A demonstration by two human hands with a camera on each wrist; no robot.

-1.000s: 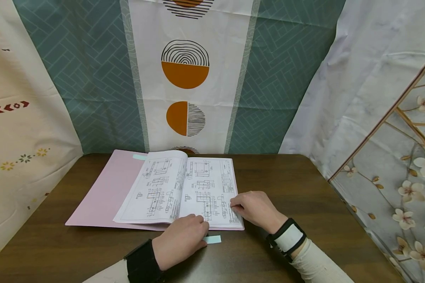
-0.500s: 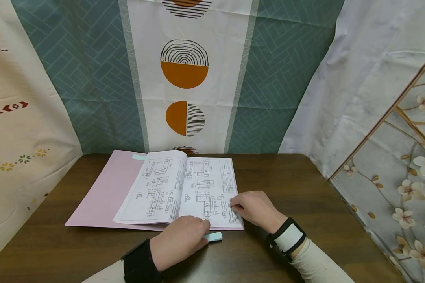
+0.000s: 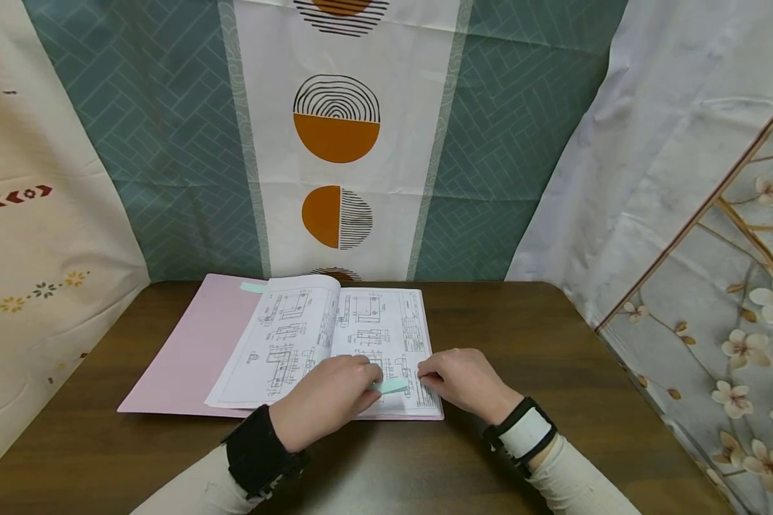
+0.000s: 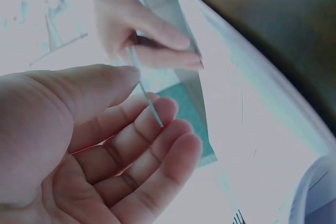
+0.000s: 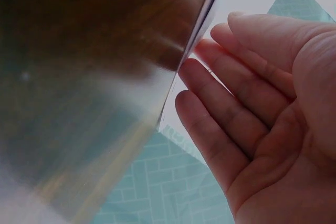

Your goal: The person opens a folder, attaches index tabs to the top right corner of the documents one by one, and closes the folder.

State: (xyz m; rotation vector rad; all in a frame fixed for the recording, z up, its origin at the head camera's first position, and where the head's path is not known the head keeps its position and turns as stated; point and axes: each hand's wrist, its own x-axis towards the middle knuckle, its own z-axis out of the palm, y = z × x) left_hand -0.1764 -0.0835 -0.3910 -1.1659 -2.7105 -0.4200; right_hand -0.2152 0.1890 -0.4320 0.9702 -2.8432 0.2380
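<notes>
An open booklet of technical drawings lies on a pink folder. My left hand pinches a small pale teal tab just above the lower part of the right page. In the left wrist view the tab shows edge-on between the thumb and fingers of that hand. My right hand holds the right page's outer edge. Its fingertips lie against the slightly lifted sheet in the right wrist view.
The folder sits on a dark wooden table. A second teal tab sticks out at the folder's far edge. Patterned curtains hang close behind the table and on both sides.
My left hand has picked the teal tab up off the table in front of the booklet and carried it forward over the right page. The right hand has stayed put.
</notes>
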